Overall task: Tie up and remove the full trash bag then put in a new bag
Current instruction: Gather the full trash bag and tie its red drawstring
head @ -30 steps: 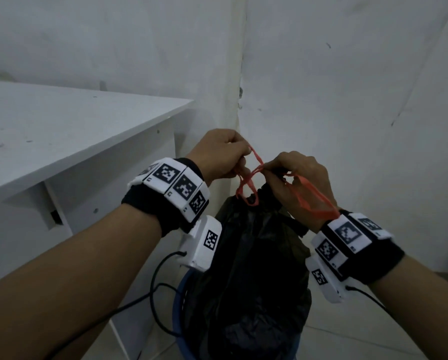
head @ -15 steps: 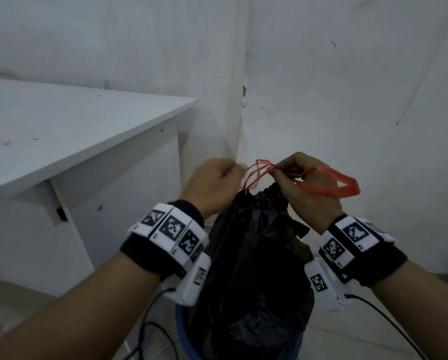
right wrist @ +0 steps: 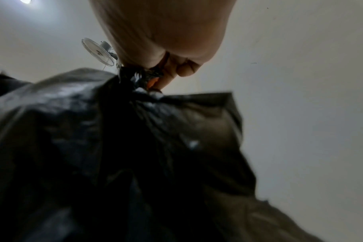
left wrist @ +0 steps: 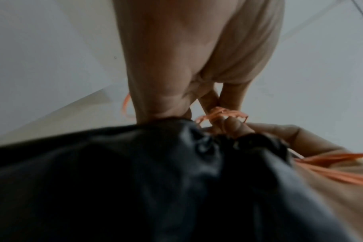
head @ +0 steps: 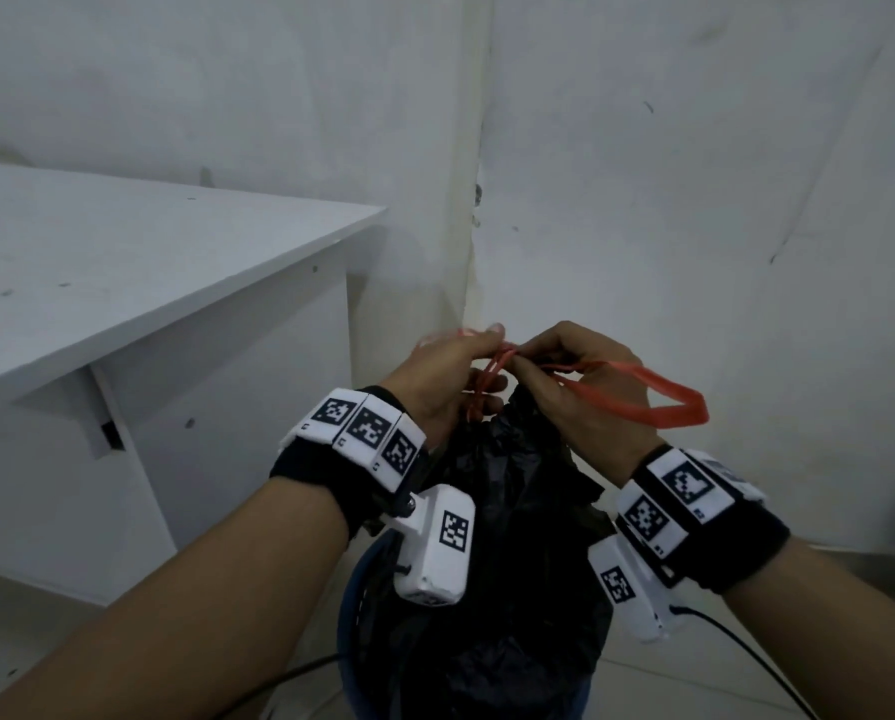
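A white desk stands at left. The black trash bag sits in the blue bin near the wall corner. Above its gathered neck, the left hand and right hand each pinch the orange drawstring.

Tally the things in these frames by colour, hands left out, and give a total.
Black: 1, the trash bag
Orange: 1, the drawstring, pinched by both the left hand and the right hand
Blue: 1, the bin under the bag
White: 2, the table and the wall fan
Total: 5
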